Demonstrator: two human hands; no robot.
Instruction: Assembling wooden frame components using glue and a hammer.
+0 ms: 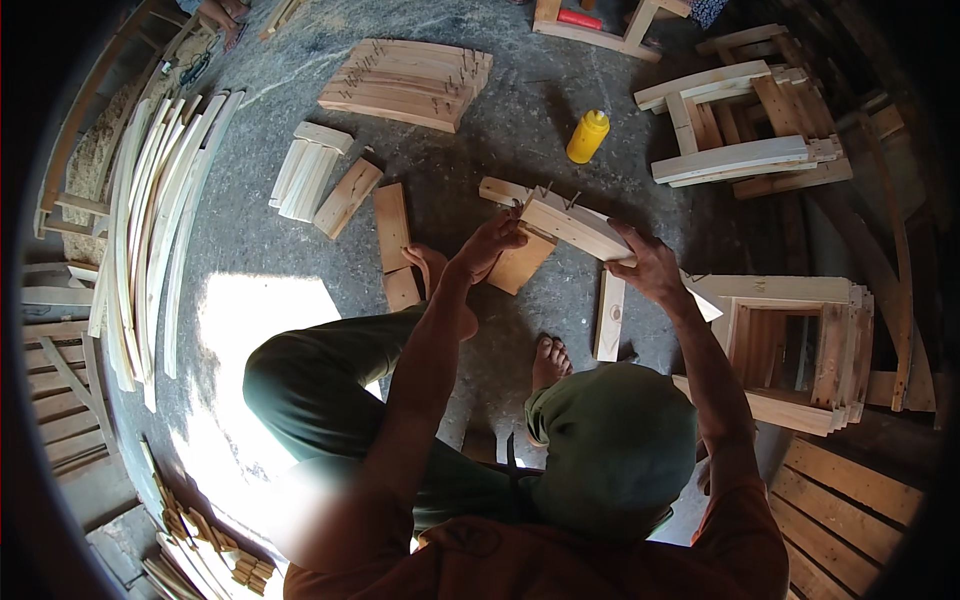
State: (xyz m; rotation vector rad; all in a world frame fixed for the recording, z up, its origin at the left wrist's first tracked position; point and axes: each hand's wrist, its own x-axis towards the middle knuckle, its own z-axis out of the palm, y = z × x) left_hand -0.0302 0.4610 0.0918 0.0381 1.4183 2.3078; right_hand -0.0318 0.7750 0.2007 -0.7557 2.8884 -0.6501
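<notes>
My right hand [648,262] is closed round the right end of a short wooden board [575,230]. The fingers of my left hand [490,242] are wrapped at that board's left end. Nails [572,201] stick up near its far edge. Behind and partly under it runs a longer wooden rail [500,190], whose right end shows past my right hand. A wider wood piece [522,264] sits below the board, beside my left hand. Another wooden piece [608,318] extends toward me below my right hand. Where these pieces touch is partly hidden by my hands.
A yellow squeeze bottle [588,137] stands beyond my hands. Boards with upright nails [405,85] lie farther off. Short blocks [311,172] and long strips [165,230] are on the left. Wooden frames are stacked at right [740,155] and nearer [790,290]. My bare feet flank the work.
</notes>
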